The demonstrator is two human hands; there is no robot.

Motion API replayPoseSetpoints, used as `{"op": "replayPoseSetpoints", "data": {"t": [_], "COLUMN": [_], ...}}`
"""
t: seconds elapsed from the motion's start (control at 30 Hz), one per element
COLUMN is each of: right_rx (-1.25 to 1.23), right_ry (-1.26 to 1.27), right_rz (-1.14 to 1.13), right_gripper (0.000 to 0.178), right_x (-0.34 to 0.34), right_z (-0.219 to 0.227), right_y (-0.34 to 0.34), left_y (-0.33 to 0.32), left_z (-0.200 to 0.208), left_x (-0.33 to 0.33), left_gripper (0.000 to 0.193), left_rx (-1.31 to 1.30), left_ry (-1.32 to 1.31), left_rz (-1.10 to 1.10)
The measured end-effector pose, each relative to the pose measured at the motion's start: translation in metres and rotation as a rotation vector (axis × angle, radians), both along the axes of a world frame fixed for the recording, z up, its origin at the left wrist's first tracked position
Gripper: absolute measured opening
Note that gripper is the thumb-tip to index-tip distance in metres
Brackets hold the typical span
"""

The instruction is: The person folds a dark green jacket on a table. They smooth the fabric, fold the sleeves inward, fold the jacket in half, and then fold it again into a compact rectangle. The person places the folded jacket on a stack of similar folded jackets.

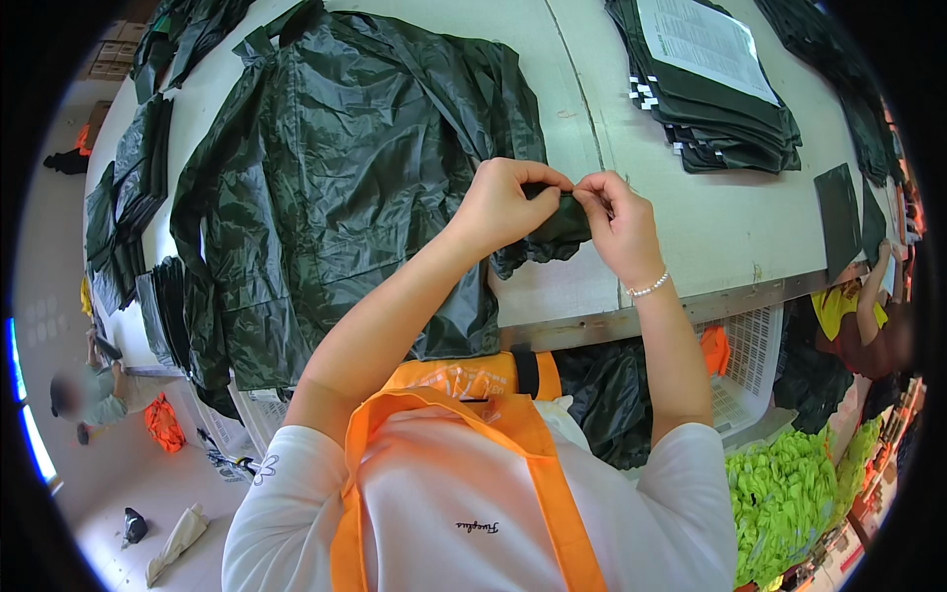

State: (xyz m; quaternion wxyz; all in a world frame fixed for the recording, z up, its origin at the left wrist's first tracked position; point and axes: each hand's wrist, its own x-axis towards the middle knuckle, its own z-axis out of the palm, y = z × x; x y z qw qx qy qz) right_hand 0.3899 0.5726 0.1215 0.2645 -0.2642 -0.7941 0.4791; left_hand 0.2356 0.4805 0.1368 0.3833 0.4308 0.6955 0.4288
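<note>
A dark green, glossy rain jacket (335,168) is spread over the pale table, its hem reaching the near edge. One of its sleeves is bent toward me, and the bunched cuff (560,232) hangs between my hands. My left hand (508,202) is closed on the cuff's upper edge, thumb against fingers. Beside it, my right hand (623,225), with a beaded bracelet at the wrist, pinches the same edge from the other side. The fingertips of both hands nearly meet there. Whatever small detail lies between them is hidden.
A stack of dark folded pouches (725,128) lies at the far right under a printed sheet (705,44). Folded dark garments (128,212) line the left edge. Below the table are a white crate (755,365) and bright green garments (779,503). Other people work at both sides.
</note>
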Motion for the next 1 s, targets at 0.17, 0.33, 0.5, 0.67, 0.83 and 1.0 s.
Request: {"op": "replayPoseSetpoints", "data": {"t": [0.17,0.33,0.5,0.67,0.83,1.0], "right_rx": [0.035,-0.107,-0.003,0.053,0.056,0.099], "right_ry": [-0.011,-0.066,-0.231,-0.26,-0.287,-0.323], "right_rz": [0.021,-0.005,0.141,0.17,0.202,0.216], "right_gripper": [0.015,0.025,0.022,0.017,0.015,0.015], "right_x": [-0.002,0.008,0.014,0.009,0.006,0.005], "right_z": [-0.001,0.011,0.028,0.037,0.04,0.041], "right_y": [0.004,0.01,0.014,0.017,0.019,0.022], "left_y": [0.001,0.002,0.005,0.007,0.008,0.008], "left_z": [-0.007,-0.015,-0.014,-0.012,-0.008,-0.009], "left_x": [0.001,-0.005,-0.004,-0.003,-0.003,-0.002], "left_gripper": [0.016,0.016,0.016,0.015,0.015,0.015], "left_rx": [0.028,0.058,0.086,0.097,0.103,0.095], "left_ry": [-0.056,-0.295,-0.337,-0.285,-0.239,-0.231], "left_rz": [-0.018,0.076,0.108,0.06,0.031,0.011]}}
